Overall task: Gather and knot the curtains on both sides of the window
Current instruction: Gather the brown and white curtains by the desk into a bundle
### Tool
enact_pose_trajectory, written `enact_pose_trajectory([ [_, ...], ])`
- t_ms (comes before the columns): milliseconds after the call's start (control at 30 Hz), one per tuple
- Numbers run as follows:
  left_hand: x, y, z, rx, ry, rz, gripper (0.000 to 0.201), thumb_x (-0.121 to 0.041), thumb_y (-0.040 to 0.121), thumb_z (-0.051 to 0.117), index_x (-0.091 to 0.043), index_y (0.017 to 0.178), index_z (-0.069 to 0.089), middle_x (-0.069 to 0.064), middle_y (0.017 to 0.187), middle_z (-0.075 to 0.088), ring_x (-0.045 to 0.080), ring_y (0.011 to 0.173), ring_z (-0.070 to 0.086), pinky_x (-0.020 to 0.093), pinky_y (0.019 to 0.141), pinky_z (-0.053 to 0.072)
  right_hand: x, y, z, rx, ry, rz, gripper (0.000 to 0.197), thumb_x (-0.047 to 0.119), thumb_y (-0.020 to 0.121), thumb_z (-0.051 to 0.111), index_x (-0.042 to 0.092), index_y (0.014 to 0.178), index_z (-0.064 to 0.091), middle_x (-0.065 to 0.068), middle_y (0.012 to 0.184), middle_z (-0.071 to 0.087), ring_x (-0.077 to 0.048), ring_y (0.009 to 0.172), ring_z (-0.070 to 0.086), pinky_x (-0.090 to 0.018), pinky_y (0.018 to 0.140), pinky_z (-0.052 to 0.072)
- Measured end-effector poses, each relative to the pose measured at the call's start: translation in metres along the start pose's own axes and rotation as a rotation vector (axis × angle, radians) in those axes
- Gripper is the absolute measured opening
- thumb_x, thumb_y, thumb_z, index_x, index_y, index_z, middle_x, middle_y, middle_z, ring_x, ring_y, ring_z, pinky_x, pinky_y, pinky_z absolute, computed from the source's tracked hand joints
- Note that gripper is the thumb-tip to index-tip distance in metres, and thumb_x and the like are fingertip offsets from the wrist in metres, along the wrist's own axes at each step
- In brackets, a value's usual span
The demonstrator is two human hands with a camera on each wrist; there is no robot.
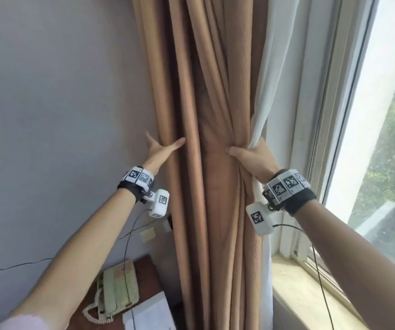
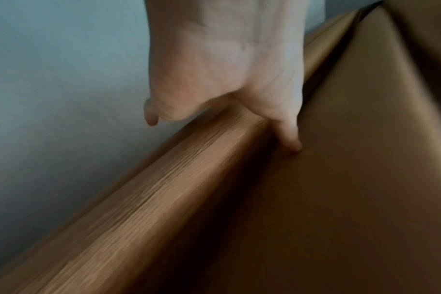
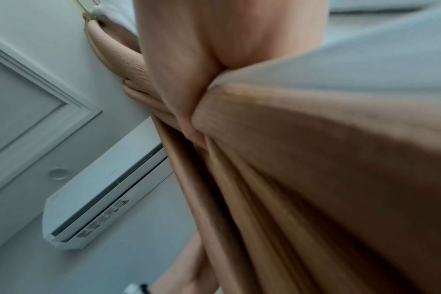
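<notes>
The curtain [image 1: 215, 115] is tan with a fine ribbed weave, its lining [image 1: 266, 91] pale grey-white. The wall [image 1: 60, 91] is flat grey (bluish in the wrist views). Both wristbands [image 1: 287, 184] carry black-and-white square codes on black straps. The phone [image 1: 118, 291] is pale green, on a dark red-brown tabletop [image 1: 147, 270]. The air conditioner [image 3: 101, 199] is white.

Light: daylight floods from the window [image 1: 382, 129] on my right, glaring white.
Blur: both my wrist views smear.
</notes>
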State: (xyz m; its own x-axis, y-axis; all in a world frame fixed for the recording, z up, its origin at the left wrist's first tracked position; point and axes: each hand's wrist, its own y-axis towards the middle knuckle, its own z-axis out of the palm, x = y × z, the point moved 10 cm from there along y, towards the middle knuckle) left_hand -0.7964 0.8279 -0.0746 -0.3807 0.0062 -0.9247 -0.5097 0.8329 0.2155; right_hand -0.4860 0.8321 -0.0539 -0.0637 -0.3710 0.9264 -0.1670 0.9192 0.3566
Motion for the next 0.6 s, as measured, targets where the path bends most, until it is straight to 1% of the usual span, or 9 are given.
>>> enact_pose_trajectory([
  [67, 0.001, 0.021, 0.021, 0.065, -0.004, -0.018, 0.127, -0.069, 0.062, 0.083, -0.015, 0.161, 0.025, 0.005, 0.158, 0.048, 0.02, 0.142, 0.048, 0.04, 0.12, 0.037, -0.003, -0.002, -0.011, -0.019, -0.02, 0.01, 0.028, 0.009, 0.086, 0.081, 0.027, 0.099, 0.064, 0.001, 0.098, 0.075, -0.014, 0.089, 0.074, -0.044, 0.091, 0.064],
  [167, 0.003, 0.009, 0.064, 0.208, -0.058, -0.02, 0.026, -0.035, 0.107, 0.052, -0.011, 0.114, 0.06, 0.006, 0.099, 0.068, 0.019, 0.095, 0.066, 0.022, 0.077, 0.056, -0.01, 0.001, -0.028, -0.079, -0.061, 0.023, 0.03, 0.017, 0.081, 0.081, 0.019, 0.107, 0.066, -0.011, 0.104, 0.076, -0.027, 0.095, 0.075, -0.052, 0.088, 0.064],
  [200, 0.005, -0.002, 0.075, 0.26, -0.068, -0.007, 0.028, -0.027, 0.112, 0.04, -0.014, 0.096, 0.058, 0.003, 0.082, 0.061, 0.015, 0.078, 0.062, 0.019, 0.062, 0.052, -0.013, 0.003, -0.034, -0.109, -0.084, 0.034, 0.034, 0.018, 0.081, 0.079, 0.016, 0.112, 0.065, -0.011, 0.103, 0.075, -0.028, 0.095, 0.075, -0.049, 0.085, 0.065],
  [267, 0.003, -0.026, 0.091, 0.374, -0.123, 0.072, 0.04, -0.033, 0.114, 0.033, -0.011, 0.093, 0.059, 0.001, 0.081, 0.065, 0.008, 0.072, 0.063, 0.025, 0.07, 0.052, -0.015, 0.006, -0.041, -0.167, -0.139, 0.043, 0.036, 0.016, 0.086, 0.075, 0.011, 0.119, 0.062, -0.005, 0.097, 0.071, -0.026, 0.09, 0.072, -0.035, 0.071, 0.061],
  [333, -0.016, -0.053, 0.095, 0.416, -0.214, 0.183, 0.057, -0.048, 0.11, 0.028, -0.006, 0.13, 0.061, 0.007, 0.127, 0.07, 0.013, 0.115, 0.065, 0.033, 0.101, 0.05, -0.01, 0.006, -0.035, -0.182, -0.199, 0.032, 0.04, 0.016, 0.091, 0.073, 0.012, 0.126, 0.057, -0.004, 0.1, 0.068, -0.022, 0.085, 0.069, -0.026, 0.063, 0.053],
  [367, -0.031, -0.07, 0.097, 0.443, -0.253, 0.243, 0.065, -0.055, 0.108, 0.025, -0.01, 0.146, 0.053, 0.006, 0.148, 0.058, 0.013, 0.136, 0.054, 0.03, 0.114, 0.042, -0.006, 0.006, -0.025, -0.168, -0.21, 0.02, 0.045, 0.016, 0.091, 0.072, 0.012, 0.133, 0.055, -0.004, 0.104, 0.067, -0.022, 0.088, 0.068, -0.027, 0.066, 0.053],
  [433, -0.065, -0.105, 0.097, 0.49, -0.264, 0.321, 0.085, -0.078, 0.097, 0.027, -0.02, 0.158, 0.039, -0.008, 0.164, 0.032, 0.001, 0.15, 0.031, 0.023, 0.124, 0.023, 0.007, -0.001, 0.006, -0.076, -0.223, -0.036, 0.048, 0.014, 0.093, 0.07, 0.014, 0.137, 0.053, -0.001, 0.108, 0.066, -0.021, 0.094, 0.065, -0.032, 0.081, 0.054],
  [533, -0.084, -0.121, 0.086, 0.43, -0.161, 0.267, 0.088, -0.097, 0.059, 0.06, -0.032, 0.117, 0.071, -0.001, 0.14, 0.064, 0.012, 0.132, 0.059, 0.03, 0.119, 0.037, 0.019, -0.017, 0.062, 0.141, -0.311, -0.203, 0.025, 0.015, 0.09, 0.068, 0.019, 0.114, 0.059, 0.006, 0.093, 0.067, -0.013, 0.083, 0.065, -0.035, 0.076, 0.055],
  [600, -0.089, -0.114, 0.07, 0.314, -0.112, 0.207, 0.074, -0.073, 0.061, 0.083, -0.024, 0.115, 0.072, 0.0, 0.122, 0.075, 0.011, 0.114, 0.07, 0.027, 0.106, 0.05, 0.011, -0.032, 0.094, 0.302, -0.279, -0.26, 0.05, 0.008, 0.085, 0.068, 0.012, 0.133, 0.056, 0.0, 0.116, 0.068, -0.012, 0.104, 0.067, -0.021, 0.087, 0.054],
])
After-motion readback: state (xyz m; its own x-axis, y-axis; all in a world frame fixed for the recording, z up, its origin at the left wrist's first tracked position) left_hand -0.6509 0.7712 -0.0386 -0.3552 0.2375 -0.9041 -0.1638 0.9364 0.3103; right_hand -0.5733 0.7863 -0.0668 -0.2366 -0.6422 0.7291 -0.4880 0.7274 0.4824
